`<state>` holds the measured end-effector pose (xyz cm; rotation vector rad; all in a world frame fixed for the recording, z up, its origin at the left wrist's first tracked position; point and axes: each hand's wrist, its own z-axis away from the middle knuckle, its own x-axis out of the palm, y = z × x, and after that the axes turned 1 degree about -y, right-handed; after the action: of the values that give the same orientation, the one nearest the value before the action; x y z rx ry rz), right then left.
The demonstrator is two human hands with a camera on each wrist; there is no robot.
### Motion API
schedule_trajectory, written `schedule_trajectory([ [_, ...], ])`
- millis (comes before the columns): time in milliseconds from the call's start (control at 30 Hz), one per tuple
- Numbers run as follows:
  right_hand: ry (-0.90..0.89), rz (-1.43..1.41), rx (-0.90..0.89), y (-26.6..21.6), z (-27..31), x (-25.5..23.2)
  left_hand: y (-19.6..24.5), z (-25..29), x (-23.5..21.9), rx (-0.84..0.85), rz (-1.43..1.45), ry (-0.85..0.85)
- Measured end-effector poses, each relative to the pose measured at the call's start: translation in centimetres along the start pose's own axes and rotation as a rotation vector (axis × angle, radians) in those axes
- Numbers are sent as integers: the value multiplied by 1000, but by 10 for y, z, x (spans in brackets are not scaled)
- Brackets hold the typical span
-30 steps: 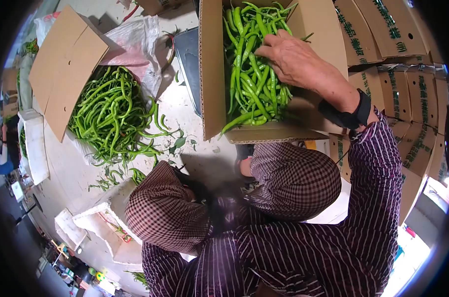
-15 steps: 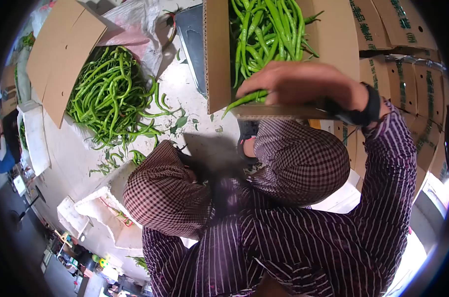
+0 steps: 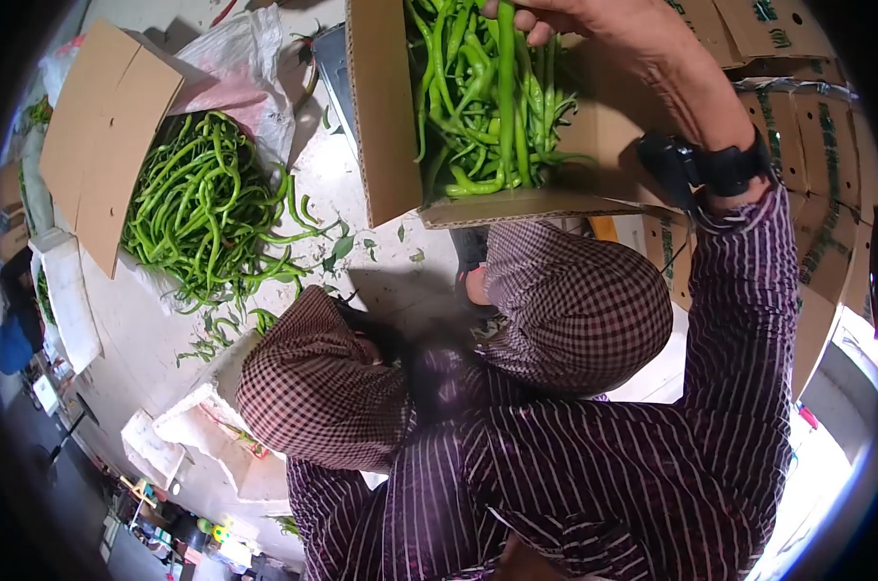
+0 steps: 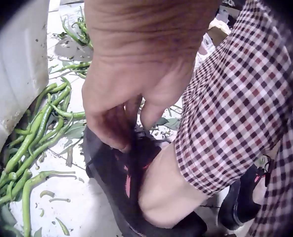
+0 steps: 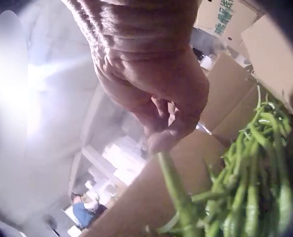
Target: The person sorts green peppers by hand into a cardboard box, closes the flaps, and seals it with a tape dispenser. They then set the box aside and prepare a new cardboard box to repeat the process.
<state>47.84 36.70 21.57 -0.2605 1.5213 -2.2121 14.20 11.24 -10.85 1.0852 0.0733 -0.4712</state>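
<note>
Here we have the right hand (image 5: 151,84) pinching a green pepper (image 5: 175,185), more peppers (image 3: 468,82) below its fingers in the open carton (image 3: 386,116). Only the left wrist view gives us the left hand (image 4: 136,69), loosely curled over a shoe (image 4: 104,165), contact unclear; pale floor (image 3: 391,254) beneath.

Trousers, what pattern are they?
The trousers are checked white, black and dark red, clearest in the left wrist view.

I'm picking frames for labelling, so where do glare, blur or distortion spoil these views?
Head view: fisheye bending with black corners, white glare at lower right, floor peppers fairly crisp. Right wrist view: hazy glare at left, boxed peppers soft. Left wrist view: dark upper corners, and the shoe loses detail in the dark beneath the left hand.
</note>
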Motion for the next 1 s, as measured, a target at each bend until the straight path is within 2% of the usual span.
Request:
schedule_trajectory([
  [33, -46, 111, 12, -15, 6, 13, 3, 1, 0, -4, -8, 0],
  [67, -45, 106, 11, -25, 14, 22, 4, 2, 0, -2, -19, -6],
  [133, -202, 274, -109, -45, 22, 32, 12, -7, 3, 20, -32, -17],
  [167, -22, 260, -5, -54, 12, 39, 12, -9, 4, 26, -38, -22],
  [200, 43, 169, -36, -42, -10, 27, 12, -11, 5, 34, -44, -25],
  [267, 48, 17, -70, -18, -38, 2, 23, -15, 5, 48, -56, -28],
  [333, 81, 285, -14, 13, -54, -7, 26, -17, 11, 57, -62, -42],
  [367, 25, 601, 21, 7, -39, -5, 22, -20, 13, 61, -66, -46],
  [400, 85, 1130, -145, 35, -48, -15, 17, -22, 14, 65, -67, -45],
  [467, -228, 926, -307, 51, -22, -24, 10, -23, 18, 61, -67, -38],
  [533, -506, 1073, -8, 37, 9, -22, -6, -26, 24, 58, -71, -39],
  [600, -520, 841, 11, 66, 40, -23, -14, -26, 31, 60, -67, -32],
  [667, -541, 977, 104, 73, 55, -3, -22, -24, 36, 58, -65, -22],
  [733, -400, 911, -374, 102, 65, -4, -22, -11, 20, 24, -73, 51],
  [767, -354, 896, -354, 102, 65, 2, -39, 12, -1, -16, -95, 117],
  [800, -317, 876, -334, 97, 65, 7, -27, 29, -29, -63, -116, 188],
  [867, -374, 916, -327, 94, 60, 20, -26, 71, -72, -139, -159, 323],
  [933, -507, 867, -152, 81, 58, 16, -20, 96, -104, -176, -194, 405],
  [1000, -574, 894, 189, 70, 60, 17, -72, 112, -103, -182, -211, 453],
])
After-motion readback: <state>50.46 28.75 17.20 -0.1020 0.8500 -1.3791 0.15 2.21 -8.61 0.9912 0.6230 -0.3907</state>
